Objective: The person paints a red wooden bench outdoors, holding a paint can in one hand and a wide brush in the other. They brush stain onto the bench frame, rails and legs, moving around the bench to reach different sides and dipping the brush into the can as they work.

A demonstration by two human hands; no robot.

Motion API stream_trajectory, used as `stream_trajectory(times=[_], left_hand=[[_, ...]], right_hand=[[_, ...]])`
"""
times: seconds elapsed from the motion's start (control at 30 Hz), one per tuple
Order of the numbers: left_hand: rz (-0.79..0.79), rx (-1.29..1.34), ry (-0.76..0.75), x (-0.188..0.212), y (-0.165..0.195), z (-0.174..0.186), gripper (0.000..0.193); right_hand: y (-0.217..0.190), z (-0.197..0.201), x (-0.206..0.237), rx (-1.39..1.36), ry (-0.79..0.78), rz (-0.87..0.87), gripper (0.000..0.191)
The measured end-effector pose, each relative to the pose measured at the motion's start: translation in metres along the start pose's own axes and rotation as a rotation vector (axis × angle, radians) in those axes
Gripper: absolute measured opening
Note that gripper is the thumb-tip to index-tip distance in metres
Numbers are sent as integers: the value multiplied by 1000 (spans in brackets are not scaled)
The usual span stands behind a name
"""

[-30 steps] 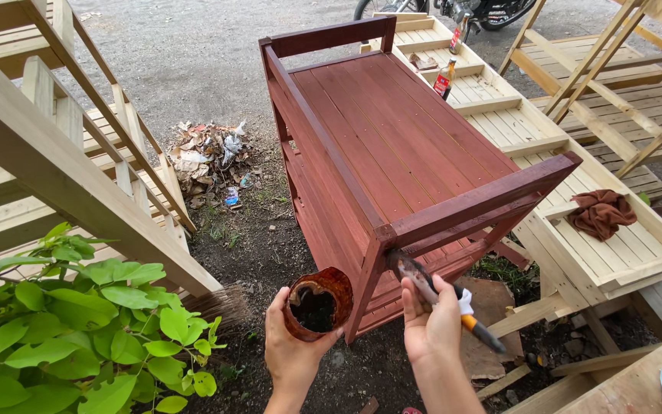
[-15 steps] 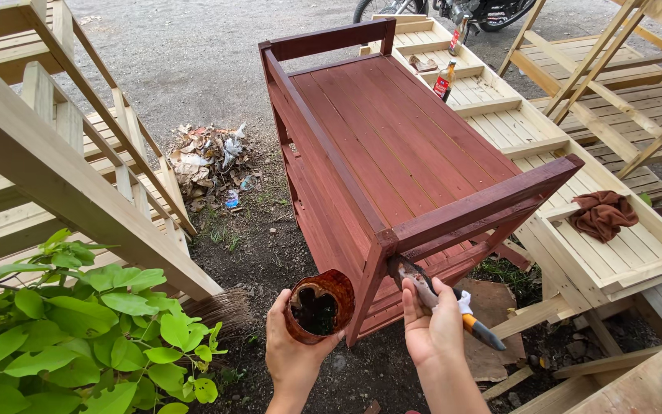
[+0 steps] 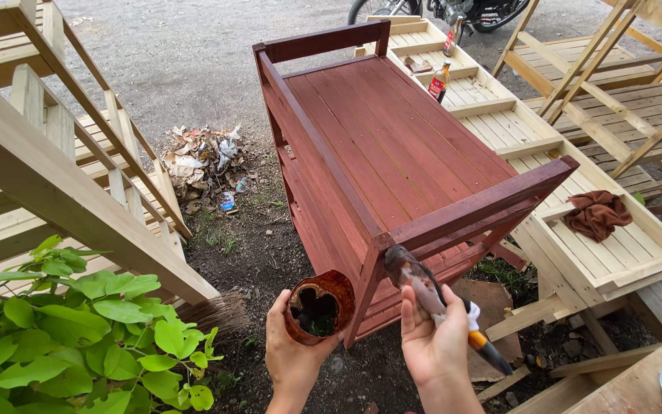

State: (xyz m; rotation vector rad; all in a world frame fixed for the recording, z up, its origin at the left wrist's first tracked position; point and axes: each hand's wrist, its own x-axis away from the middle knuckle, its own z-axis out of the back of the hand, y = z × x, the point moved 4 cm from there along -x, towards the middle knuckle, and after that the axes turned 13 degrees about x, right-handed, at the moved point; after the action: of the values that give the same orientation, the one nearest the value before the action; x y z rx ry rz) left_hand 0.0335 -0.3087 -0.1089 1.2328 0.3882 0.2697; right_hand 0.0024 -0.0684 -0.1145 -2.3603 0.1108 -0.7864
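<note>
My left hand holds a small round pot stained dark red, with dark stain inside. My right hand grips a paintbrush with an orange and black handle; its bristle tip rests against the near corner post of a red-brown stained wooden rack. The rack lies on its side on the ground, its slatted face turned up. The pot is just left of that corner post, close to it.
Unpainted pale wooden racks lie to the right, one with a brown rag and a bottle on it. More bare timber frames stand left. A leafy plant, a rubbish pile and a motorbike wheel are around.
Both hands have stayed nearly still; the brush tip remains at the rack's near corner post and the pot sits slightly lower in view.
</note>
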Motion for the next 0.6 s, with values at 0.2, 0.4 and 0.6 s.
stream_trajectory(times=[0.2,0.4,0.6], left_hand=[[-25,2,20,-1,-2,7,115],[-34,31,13,3,-4,10,114],[-48,8,1,5,-4,9,116]], right_hand=[[26,14,-13,49,114,-69,35],[8,-7,-6,42,97,0,30],[-2,-4,4,36,22,73,41]])
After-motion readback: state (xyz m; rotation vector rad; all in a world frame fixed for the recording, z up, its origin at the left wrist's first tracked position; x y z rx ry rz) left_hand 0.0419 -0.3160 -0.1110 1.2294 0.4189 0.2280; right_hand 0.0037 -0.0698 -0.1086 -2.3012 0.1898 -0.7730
